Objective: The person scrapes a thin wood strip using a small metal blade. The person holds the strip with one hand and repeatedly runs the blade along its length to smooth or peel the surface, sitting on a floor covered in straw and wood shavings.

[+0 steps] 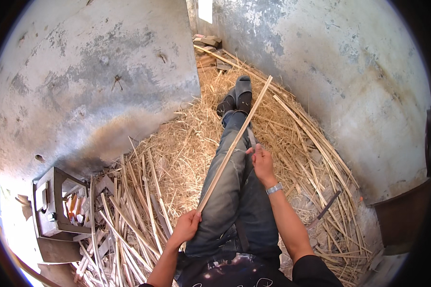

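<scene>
A long, pale split bamboo strip slants across my outstretched legs, its far end up beside my feet. My left hand is closed around the strip's near end, by my left thigh. In my closed right hand is a knife, its greyish blade pointing away from me beside the strip's right edge. The fingers hide the knife's handle. Whether the blade touches the strip, I cannot tell.
Shavings cover the floor around my crossed legs. A heap of strips lies on the left, next to a dark open-framed box. More strips line the right wall. A dark curved tool lies right of my forearm.
</scene>
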`<state>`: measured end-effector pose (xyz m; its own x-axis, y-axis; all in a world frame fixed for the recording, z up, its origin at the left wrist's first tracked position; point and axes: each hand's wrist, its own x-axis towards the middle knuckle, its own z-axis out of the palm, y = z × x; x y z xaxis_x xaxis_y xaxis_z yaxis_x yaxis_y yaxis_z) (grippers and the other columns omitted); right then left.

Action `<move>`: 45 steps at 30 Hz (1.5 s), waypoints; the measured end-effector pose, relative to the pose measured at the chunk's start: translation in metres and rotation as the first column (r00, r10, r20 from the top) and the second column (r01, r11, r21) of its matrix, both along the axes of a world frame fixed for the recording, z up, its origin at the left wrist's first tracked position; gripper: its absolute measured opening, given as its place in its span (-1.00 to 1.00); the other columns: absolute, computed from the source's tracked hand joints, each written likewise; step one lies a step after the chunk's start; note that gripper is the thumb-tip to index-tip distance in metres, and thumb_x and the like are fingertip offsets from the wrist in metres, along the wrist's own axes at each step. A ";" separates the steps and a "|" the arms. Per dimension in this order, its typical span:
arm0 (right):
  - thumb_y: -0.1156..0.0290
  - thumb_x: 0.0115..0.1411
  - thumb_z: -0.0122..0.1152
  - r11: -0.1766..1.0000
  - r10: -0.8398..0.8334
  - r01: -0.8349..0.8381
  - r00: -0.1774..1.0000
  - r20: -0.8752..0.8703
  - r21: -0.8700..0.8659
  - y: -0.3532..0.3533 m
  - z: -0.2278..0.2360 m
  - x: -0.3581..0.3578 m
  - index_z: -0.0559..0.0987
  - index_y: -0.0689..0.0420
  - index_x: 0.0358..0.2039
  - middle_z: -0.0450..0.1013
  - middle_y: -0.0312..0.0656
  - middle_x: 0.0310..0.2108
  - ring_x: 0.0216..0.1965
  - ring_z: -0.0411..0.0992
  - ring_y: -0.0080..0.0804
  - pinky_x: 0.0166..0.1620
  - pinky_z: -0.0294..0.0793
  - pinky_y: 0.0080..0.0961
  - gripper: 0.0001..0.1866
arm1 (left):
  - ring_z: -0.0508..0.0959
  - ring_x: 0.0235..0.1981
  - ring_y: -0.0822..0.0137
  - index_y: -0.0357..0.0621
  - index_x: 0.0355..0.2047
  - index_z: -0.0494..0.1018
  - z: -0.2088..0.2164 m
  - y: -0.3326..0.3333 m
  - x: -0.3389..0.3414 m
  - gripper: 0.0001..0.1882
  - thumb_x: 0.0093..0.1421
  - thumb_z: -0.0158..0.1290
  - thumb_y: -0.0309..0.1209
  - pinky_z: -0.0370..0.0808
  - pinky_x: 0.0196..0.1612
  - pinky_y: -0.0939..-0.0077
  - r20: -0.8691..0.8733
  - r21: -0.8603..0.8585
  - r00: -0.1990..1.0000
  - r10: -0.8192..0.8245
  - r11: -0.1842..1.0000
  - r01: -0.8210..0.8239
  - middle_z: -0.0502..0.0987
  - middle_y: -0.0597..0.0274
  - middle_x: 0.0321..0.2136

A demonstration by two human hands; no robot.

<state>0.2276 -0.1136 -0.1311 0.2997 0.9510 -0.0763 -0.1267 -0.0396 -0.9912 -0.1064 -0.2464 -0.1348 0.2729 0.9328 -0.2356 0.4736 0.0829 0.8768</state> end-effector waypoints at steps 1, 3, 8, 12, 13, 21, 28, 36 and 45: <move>-0.07 0.52 -0.06 0.996 -0.029 0.007 0.965 0.261 0.086 -0.002 0.005 0.000 0.56 0.11 -0.39 0.33 -0.30 -0.68 -0.69 0.27 -0.46 -0.59 0.19 -0.44 -0.46 | 0.37 -0.57 0.44 -0.20 -0.40 0.48 0.000 0.000 -0.001 -0.61 0.51 -0.06 -0.20 0.32 -0.44 0.43 0.001 -0.001 1.000 0.001 1.000 -0.001 0.37 0.30 -0.66; 0.01 0.52 -0.01 0.986 -0.075 -0.009 0.868 0.491 0.166 -0.011 0.017 -0.007 0.58 0.16 -0.37 0.43 -0.18 -0.65 -0.67 0.39 -0.31 -0.55 0.27 -0.34 -0.51 | 0.37 -0.54 0.43 -0.22 -0.39 0.49 0.001 0.000 -0.012 -0.62 0.50 -0.05 -0.21 0.34 -0.41 0.41 -0.027 -0.047 0.999 -0.029 0.999 0.027 0.37 0.28 -0.64; 0.15 0.49 0.04 0.989 -0.036 -0.073 0.717 0.696 0.126 -0.035 0.015 -0.012 0.55 0.13 -0.39 0.49 0.05 -0.57 -0.50 0.48 0.16 -0.49 0.36 -0.09 -0.63 | 0.33 -0.54 0.48 -0.24 -0.38 0.48 0.015 -0.001 -0.033 -0.60 0.51 -0.04 -0.18 0.32 -0.42 0.44 0.009 -0.115 0.997 -0.074 0.991 0.074 0.36 0.34 -0.63; 0.16 0.49 0.04 0.987 -0.038 -0.085 0.696 0.717 0.135 -0.046 0.013 -0.021 0.51 0.13 -0.42 0.48 0.02 -0.61 -0.52 0.48 0.15 -0.49 0.36 -0.05 -0.62 | 0.29 -0.56 0.54 -0.23 -0.37 0.48 0.022 0.001 -0.041 -0.60 0.51 -0.04 -0.16 0.28 -0.46 0.47 0.007 -0.067 0.991 -0.134 0.989 0.134 0.34 0.42 -0.63; 0.16 0.50 0.03 0.983 -0.045 -0.098 0.686 0.726 0.154 -0.046 0.012 -0.024 0.52 0.15 -0.41 0.50 0.02 -0.59 -0.52 0.49 0.14 -0.49 0.37 -0.08 -0.61 | 0.29 -0.56 0.54 -0.23 -0.37 0.48 0.024 0.002 -0.042 -0.60 0.51 -0.04 -0.16 0.28 -0.46 0.47 0.005 -0.067 0.991 -0.135 0.989 0.135 0.34 0.42 -0.63; 0.17 0.51 0.00 0.994 -0.057 -0.044 0.586 0.808 0.101 -0.048 -0.006 -0.032 0.49 0.16 -0.44 0.51 0.04 -0.56 -0.47 0.49 0.21 -0.46 0.39 0.00 -0.59 | 0.27 -0.57 0.53 -0.23 -0.36 0.50 0.024 0.001 -0.041 -0.60 0.50 -0.02 -0.16 0.27 -0.48 0.47 -0.021 -0.080 0.987 -0.158 0.984 0.156 0.31 0.42 -0.65; 0.16 0.50 0.00 0.984 -0.139 -0.002 0.612 0.779 0.177 -0.043 -0.004 -0.042 0.45 0.14 -0.43 0.48 0.06 -0.59 -0.48 0.48 0.24 -0.46 0.39 0.07 -0.61 | 0.28 -0.57 0.55 -0.22 -0.34 0.52 0.020 0.003 -0.044 -0.60 0.50 -0.01 -0.14 0.28 -0.47 0.49 -0.025 -0.082 0.987 -0.161 0.984 0.158 0.32 0.43 -0.65; 0.17 0.50 -0.01 0.981 -0.176 0.034 0.576 0.798 0.191 -0.041 -0.006 -0.043 0.40 0.12 -0.45 0.47 0.06 -0.60 -0.51 0.46 0.25 -0.48 0.38 0.12 -0.62 | 0.29 -0.57 0.53 -0.22 -0.34 0.52 0.021 0.004 -0.043 -0.62 0.49 0.00 -0.17 0.28 -0.47 0.48 -0.035 -0.082 0.984 -0.175 0.982 0.172 0.33 0.41 -0.65; 0.17 0.50 -0.02 0.980 -0.174 0.008 0.528 0.831 0.200 -0.041 -0.001 -0.039 0.40 0.12 -0.44 0.48 0.05 -0.60 -0.51 0.46 0.25 -0.48 0.39 0.13 -0.61 | 0.35 -0.53 0.44 -0.26 -0.34 0.51 0.023 0.004 -0.042 -0.62 0.49 -0.02 -0.19 0.37 -0.40 0.42 -0.066 -0.062 0.985 -0.162 0.985 0.158 0.40 0.30 -0.61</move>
